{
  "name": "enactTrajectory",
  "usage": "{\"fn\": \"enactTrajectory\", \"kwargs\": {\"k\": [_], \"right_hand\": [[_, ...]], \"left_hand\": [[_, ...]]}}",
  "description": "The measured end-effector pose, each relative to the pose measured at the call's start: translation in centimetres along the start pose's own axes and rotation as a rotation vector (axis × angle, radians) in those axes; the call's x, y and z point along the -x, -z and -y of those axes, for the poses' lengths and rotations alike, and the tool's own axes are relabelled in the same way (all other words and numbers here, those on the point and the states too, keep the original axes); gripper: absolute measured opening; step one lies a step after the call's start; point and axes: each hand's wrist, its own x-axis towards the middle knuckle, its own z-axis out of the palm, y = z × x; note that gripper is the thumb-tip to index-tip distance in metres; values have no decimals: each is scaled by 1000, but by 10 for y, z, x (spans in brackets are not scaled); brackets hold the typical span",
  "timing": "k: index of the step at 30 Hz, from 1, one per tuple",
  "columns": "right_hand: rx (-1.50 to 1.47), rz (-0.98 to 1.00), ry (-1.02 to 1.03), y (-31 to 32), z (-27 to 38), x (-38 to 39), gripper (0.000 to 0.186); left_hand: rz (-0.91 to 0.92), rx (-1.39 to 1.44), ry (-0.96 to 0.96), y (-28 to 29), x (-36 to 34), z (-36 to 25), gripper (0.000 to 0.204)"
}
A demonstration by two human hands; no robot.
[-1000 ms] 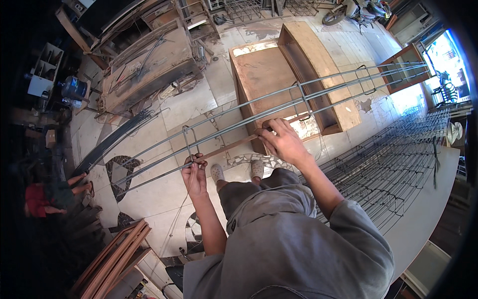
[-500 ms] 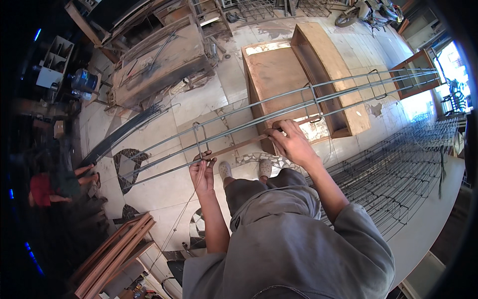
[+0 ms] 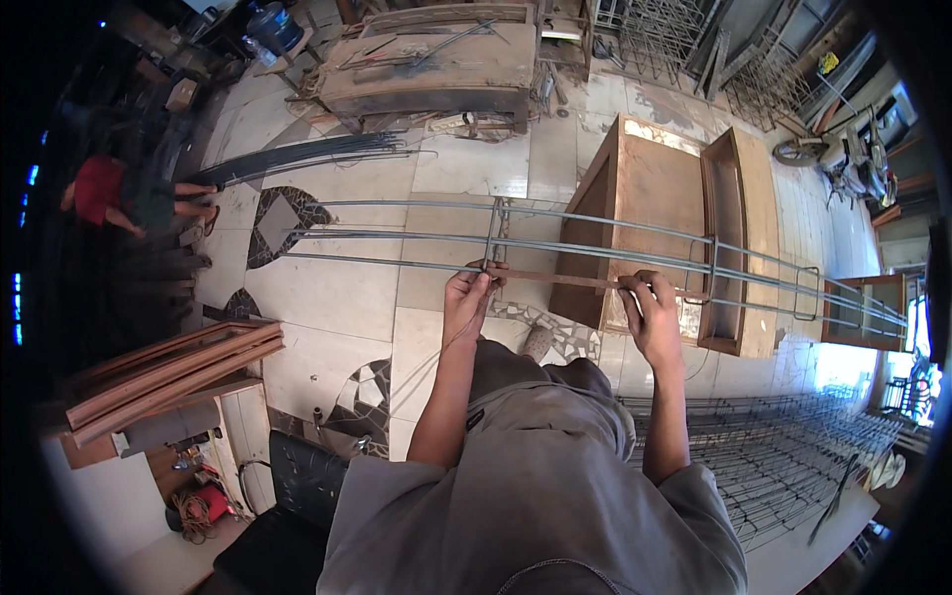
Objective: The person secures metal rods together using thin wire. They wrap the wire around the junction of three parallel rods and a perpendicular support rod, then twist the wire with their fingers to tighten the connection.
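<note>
A grey shirt (image 3: 516,476) is showing at 6 o'clock. Blue-grey rods (image 3: 585,248) and a brown strip (image 3: 563,280) are showing toward 2. At 10, dark floor tiles (image 3: 313,214) are ringing 1 pale diamond (image 3: 279,214).

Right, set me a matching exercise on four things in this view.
1. thin strip
2. metal rods
3. water jug
4. chair

A. black, toward the picture's lower left
B. grey, long, crossing in front of a wooden case
C. brown, held between left hand and right hand
D. blue, near the top edge

Pairs: 1-C, 2-B, 3-D, 4-A
</note>
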Motion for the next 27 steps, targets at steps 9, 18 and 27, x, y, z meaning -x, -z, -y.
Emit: {"fn": "enactTrajectory", "kwargs": {"k": [9, 18, 27], "right_hand": [[-2, 11, 20, -3, -11, 3, 21], [11, -18, 4, -3, -8, 4, 22], [-1, 15, -34, 0, -2, 0, 18]], "left_hand": [[68, 16, 1, 14, 1, 2, 34], [-108, 29, 347, 37, -55, 0, 53], [103, 231, 341, 28, -112, 32, 25]]}}
